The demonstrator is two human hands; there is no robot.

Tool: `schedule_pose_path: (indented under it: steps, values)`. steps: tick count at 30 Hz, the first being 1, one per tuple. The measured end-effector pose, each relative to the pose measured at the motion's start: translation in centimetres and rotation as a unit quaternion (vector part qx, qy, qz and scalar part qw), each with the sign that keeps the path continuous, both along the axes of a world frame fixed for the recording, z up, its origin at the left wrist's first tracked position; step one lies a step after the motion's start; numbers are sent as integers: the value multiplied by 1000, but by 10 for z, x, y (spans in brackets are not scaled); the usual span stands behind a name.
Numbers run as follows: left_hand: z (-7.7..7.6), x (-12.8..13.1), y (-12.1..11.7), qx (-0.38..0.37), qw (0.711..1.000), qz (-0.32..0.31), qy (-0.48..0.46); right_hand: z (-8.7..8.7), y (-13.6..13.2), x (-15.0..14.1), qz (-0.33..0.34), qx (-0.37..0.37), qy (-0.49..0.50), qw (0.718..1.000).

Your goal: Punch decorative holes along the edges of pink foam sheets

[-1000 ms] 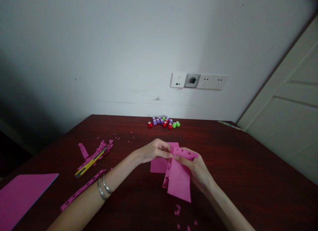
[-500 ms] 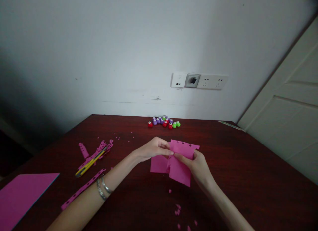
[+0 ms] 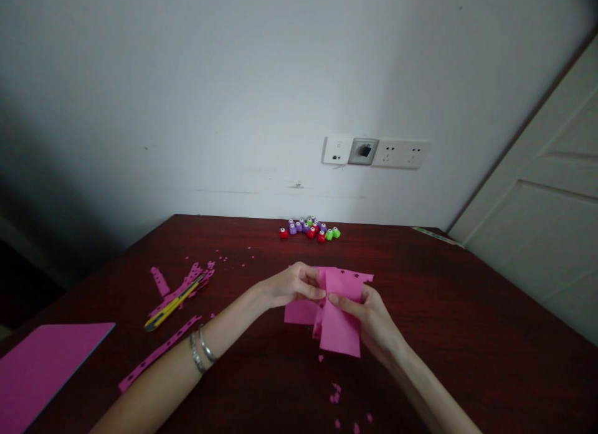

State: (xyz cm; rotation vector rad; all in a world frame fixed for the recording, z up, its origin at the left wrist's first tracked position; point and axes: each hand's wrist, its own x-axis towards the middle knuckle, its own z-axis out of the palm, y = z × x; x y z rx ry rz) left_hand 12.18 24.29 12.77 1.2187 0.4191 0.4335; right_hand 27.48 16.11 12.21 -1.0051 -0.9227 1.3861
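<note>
A folded piece of pink paper (image 3: 342, 325) with small punched shapes along its upper edge is held up above the dark red table. My left hand (image 3: 295, 284) pinches it near the middle fold, thumb and fingers closed. From the right, my right hand (image 3: 374, 312) grips the same paper, its thumb flat on the front panel and the other fingers behind. One paper flap spreads to the left beneath my left hand. Part of the folds is hidden by the fingers.
A yellow utility knife (image 3: 172, 303) rests on punched pink paper strips (image 3: 159, 356) at left. A pink sheet (image 3: 47, 365) lies near the left edge. Several small coloured craft punches (image 3: 311, 228) stand by the wall. Pink scraps (image 3: 335, 393) dot the wooden table (image 3: 448, 316).
The pink paper has turned slightly in my hands, its front panel now more upright and its top edge less exposed. Both hands keep hold and have shifted only a little.
</note>
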Motion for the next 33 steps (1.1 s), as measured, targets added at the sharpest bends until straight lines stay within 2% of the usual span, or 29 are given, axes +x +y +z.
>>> schedule_pose_path:
  steps: [4, 7, 12, 16, 21, 28, 33]
  values:
    - [2, -1, -1, -18, 1000, -11, 1, 0, 0, 1, 0, 5, 3, 1000]
    - [5, -3, 1, -6, 1000, -7, 10, -2, 1, 6, -29, 3, -27, 999]
    - [8, -5, 3, 84, 995, 22, 44, -6, 6, 15, -78, 21, -109, 991]
    - [7, -2, 2, 137, 987, 32, 74, -8, 7, 15, -84, 24, -126, 988]
    - [6, -2, 4, 139, 987, 50, 64, -8, 7, 12, -57, 27, -103, 993]
    - [6, -3, 2, 143, 987, 9, 78, -5, 6, 12, -57, 23, -112, 992]
    - [2, 0, 1, 110, 993, 20, 45, -2, 4, 11, -62, 16, -104, 993]
